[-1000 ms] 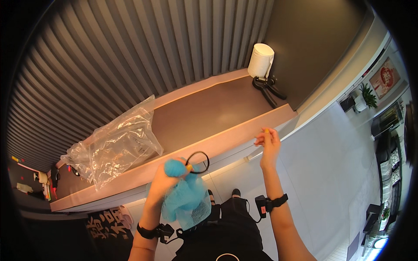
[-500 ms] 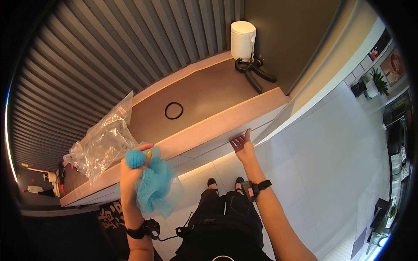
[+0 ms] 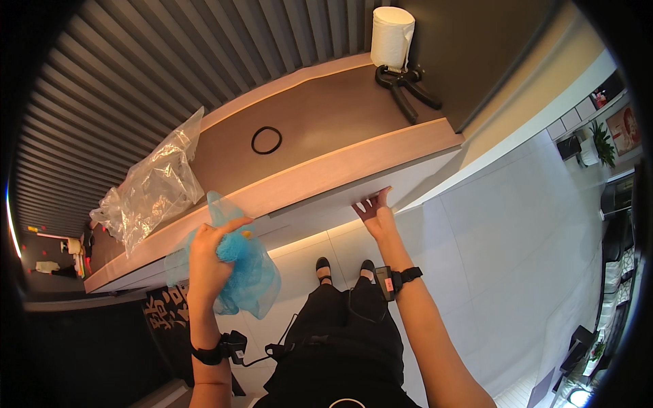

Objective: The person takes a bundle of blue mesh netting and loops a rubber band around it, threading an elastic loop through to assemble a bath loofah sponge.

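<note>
My left hand [image 3: 207,255] is closed on a bunch of sheer light-blue mesh [image 3: 255,282], its index finger stretched toward the counter edge. A rounded blue fuzzy piece [image 3: 232,247] and a small yellow bit show in the mesh; whether they are one item, I cannot tell. My right hand [image 3: 373,212] is palm up with fingers spread, its fingertips at the pale drawer front [image 3: 408,183] below the counter edge. No object shows in it. A dark strip runs along the top of that drawer front.
On the brown counter [image 3: 326,122] lie a crumpled clear plastic bag [image 3: 156,187], a black ring-shaped band [image 3: 266,140] and a black hand gripper with a spring [image 3: 408,92]. A white paper roll [image 3: 392,37] stands in the far corner. Ribbed panelling [image 3: 204,47] backs the counter.
My left hand has turned, its index finger now pointing along the counter edge, and the mesh has shifted with it. The drawer front appears slightly pulled out, with a dark top strip now visible.
</note>
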Tool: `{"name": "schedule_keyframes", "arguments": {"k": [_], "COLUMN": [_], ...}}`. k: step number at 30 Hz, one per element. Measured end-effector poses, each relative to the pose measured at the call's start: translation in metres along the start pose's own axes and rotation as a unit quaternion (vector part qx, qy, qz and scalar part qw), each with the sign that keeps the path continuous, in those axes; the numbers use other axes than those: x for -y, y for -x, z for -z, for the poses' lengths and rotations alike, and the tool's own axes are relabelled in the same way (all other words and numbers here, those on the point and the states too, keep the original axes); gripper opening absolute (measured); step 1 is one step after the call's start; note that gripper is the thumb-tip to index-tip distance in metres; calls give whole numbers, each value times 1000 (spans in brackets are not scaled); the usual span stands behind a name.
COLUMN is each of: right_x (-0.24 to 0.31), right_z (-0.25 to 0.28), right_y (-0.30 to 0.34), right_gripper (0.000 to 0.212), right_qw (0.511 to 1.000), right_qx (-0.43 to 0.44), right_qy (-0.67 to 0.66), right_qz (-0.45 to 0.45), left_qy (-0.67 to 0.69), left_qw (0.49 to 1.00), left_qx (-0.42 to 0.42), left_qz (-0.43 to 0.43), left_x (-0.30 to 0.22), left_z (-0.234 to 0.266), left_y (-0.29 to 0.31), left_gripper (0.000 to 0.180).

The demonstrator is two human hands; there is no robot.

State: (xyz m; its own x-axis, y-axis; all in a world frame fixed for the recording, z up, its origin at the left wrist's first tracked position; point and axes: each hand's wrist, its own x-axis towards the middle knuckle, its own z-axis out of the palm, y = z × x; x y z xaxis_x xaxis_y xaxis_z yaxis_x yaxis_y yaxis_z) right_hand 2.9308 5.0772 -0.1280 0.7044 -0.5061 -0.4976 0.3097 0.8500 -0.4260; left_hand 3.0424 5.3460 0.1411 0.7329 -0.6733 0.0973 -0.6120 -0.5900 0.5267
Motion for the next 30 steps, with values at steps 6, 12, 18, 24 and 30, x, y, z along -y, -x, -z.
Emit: {"name": "schedule_keyframes", "arguments": {"k": [6, 12, 18, 24, 30], "right_x": [-1, -3, 22, 33, 31], "right_z": [23, 61, 75, 99, 115], "right_y": [10, 69, 114, 139, 149], "right_gripper": [70, 62, 33, 42, 44], "right_qw": [1000, 999, 995, 991, 987], "right_qx": [-11, -17, -8, -36, -39], "right_qy": [6, -9, 24, 64, 95], "right_qz": [7, -33, -96, -110, -120], "left_qy": [71, 37, 30, 14, -4], "left_qw": [997, 999, 998, 998, 998], "left_qx": [-30, 9, 44, 44, 61], "left_qz": [17, -2, -27, -29, -8], "left_x": [20, 15, 0, -3, 1], "left_z": [1, -5, -11, -23, -24], "left_y": [-4, -19, -41, -51, -49], "left_gripper": [28, 19, 17, 22, 35]}}
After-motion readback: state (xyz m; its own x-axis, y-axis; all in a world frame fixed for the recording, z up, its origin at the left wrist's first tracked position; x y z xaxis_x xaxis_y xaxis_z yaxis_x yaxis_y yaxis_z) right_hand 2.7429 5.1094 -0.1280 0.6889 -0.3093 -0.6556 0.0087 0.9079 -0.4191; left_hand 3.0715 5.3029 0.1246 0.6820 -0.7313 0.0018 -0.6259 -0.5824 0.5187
